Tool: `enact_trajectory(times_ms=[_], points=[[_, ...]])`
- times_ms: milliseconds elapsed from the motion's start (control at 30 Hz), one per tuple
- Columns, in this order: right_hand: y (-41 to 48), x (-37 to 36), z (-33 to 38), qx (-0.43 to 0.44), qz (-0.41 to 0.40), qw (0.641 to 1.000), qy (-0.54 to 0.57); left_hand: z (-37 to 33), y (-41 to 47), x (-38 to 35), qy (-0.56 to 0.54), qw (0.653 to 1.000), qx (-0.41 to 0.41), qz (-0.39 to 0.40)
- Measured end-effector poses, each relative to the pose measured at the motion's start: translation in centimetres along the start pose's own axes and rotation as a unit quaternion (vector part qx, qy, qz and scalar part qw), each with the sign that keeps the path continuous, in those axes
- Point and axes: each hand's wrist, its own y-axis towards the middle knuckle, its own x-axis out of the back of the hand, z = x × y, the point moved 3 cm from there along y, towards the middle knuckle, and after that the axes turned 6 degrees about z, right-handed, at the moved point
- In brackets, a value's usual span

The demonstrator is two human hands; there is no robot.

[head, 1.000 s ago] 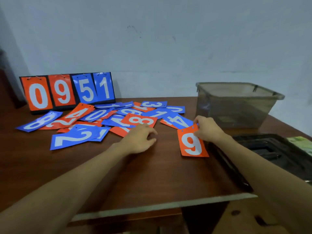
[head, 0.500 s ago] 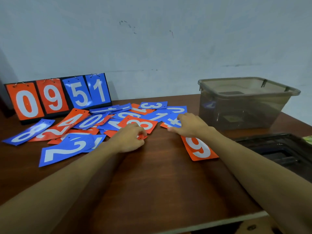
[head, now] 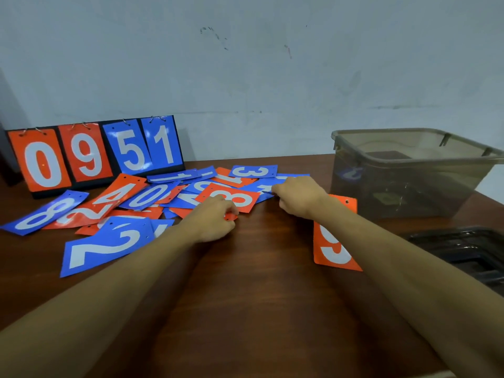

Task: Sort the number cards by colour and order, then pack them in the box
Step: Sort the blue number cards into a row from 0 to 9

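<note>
Several blue and orange number cards lie in a loose pile (head: pixel 152 195) on the brown table (head: pixel 259 309). My left hand (head: pixel 215 219) is at the pile's near edge, its curled fingers pinching the corner of an orange card (head: pixel 231 216) that lies partly under the orange 8 card (head: pixel 231 197). At the pile's right edge, my right hand (head: pixel 297 197) pinches a blue card (head: pixel 266 192). An orange 9 card (head: pixel 332 249) lies apart from the pile, partly under my right forearm. The translucent grey box (head: pixel 351 148) stands at the back right, open.
A flip scoreboard (head: pixel 92 154) showing 0 9 5 1 stands against the wall at the back left. A black lid or tray (head: pixel 463 252) lies at the right edge, in front of the box. A blue 2 card (head: pixel 109 244) is nearest on the left.
My right hand let go of the orange 9 card and moved left onto the blue card. My left hand reached forward to the orange card under the 8.
</note>
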Motion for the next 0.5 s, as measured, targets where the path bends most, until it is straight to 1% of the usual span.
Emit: enact_trajectory(times_ms=[33,100,167,200,233,267,333,367,400,433,467,500], points=[[-0.3,0.4,0.0,-0.01,-0.044,0.999,0.001,-0.1,-0.1,0.0,-0.028,0.999,0.001,-0.02],[-0.8,1.1,-0.4,-0.023,-0.136,0.989,0.042,-0.5,-0.4,0.5,-0.112,0.99,0.016,-0.087],[-1.4,1.5,-0.4,-0.009,-0.225,0.968,0.11,-0.9,-0.7,1.3,-0.222,0.963,0.051,-0.145],[-1.7,1.6,-0.3,0.003,-0.258,0.954,0.153,-1.0,-0.8,1.6,-0.295,0.94,0.07,-0.156],[-2.0,1.6,0.0,0.018,-0.284,0.939,0.194,-1.1,-1.0,1.8,-0.382,0.907,0.091,-0.154],[-2.1,1.4,0.3,0.037,-0.303,0.926,0.223,-1.1,-1.2,1.9,-0.473,0.863,0.114,-0.14],[-2.4,1.1,1.3,0.087,-0.335,0.905,0.25,-0.8,-2.0,2.1,-0.632,0.755,0.151,-0.087],[-2.6,1.1,1.9,0.115,-0.344,0.896,0.258,-0.6,-2.4,2.2,-0.691,0.703,0.158,-0.053],[-2.9,1.1,2.6,0.14,-0.349,0.887,0.268,-0.4,-2.9,2.2,-0.73,0.664,0.161,-0.022],[-3.2,1.3,3.4,0.163,-0.349,0.881,0.275,-0.2,-3.5,2.3,-0.752,0.64,0.157,-0.001],[-3.5,1.4,4.1,0.185,-0.349,0.876,0.276,-0.2,-4.2,2.5,-0.757,0.634,0.154,0.009],[-3.8,1.4,4.9,0.206,-0.346,0.876,0.267,-0.1,-4.7,2.6,-0.755,0.638,0.15,0.009]])
